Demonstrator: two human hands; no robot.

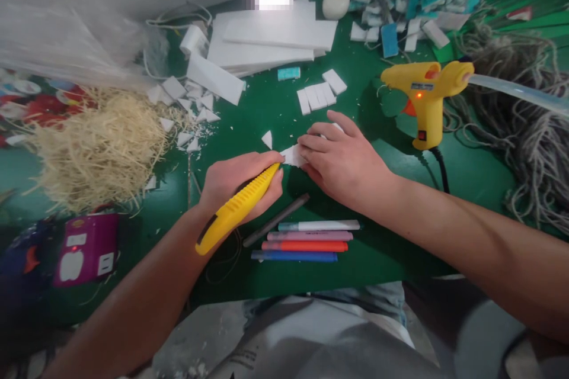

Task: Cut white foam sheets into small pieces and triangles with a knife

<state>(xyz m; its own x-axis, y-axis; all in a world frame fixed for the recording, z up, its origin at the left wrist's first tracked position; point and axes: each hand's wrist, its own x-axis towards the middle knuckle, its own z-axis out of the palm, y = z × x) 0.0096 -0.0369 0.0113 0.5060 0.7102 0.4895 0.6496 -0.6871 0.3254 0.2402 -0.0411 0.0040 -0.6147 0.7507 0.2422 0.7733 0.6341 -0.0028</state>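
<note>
My left hand [242, 183] is closed around a yellow utility knife [237, 210], its handle slanting down toward my wrist. The blade end lies by a white foam piece [292, 156], and my thumb and fingertips are close to that edge. From the other side my right hand [335, 151] holds the same foam piece down on the table, its fingers covering much of it. A small foam triangle [267, 140] lies just beyond the knife. Several cut foam blocks [316, 96] stand in a row past my right hand.
Several markers [306, 236] and a dark grey stick [275, 220] lie near the front edge. A yellow glue gun [429, 86] stands right, its cord trailing forward. Foam sheets [271, 32] are stacked behind. Straw [102, 148] and a purple box [86, 249] are left, grey yarn [528, 130] far right.
</note>
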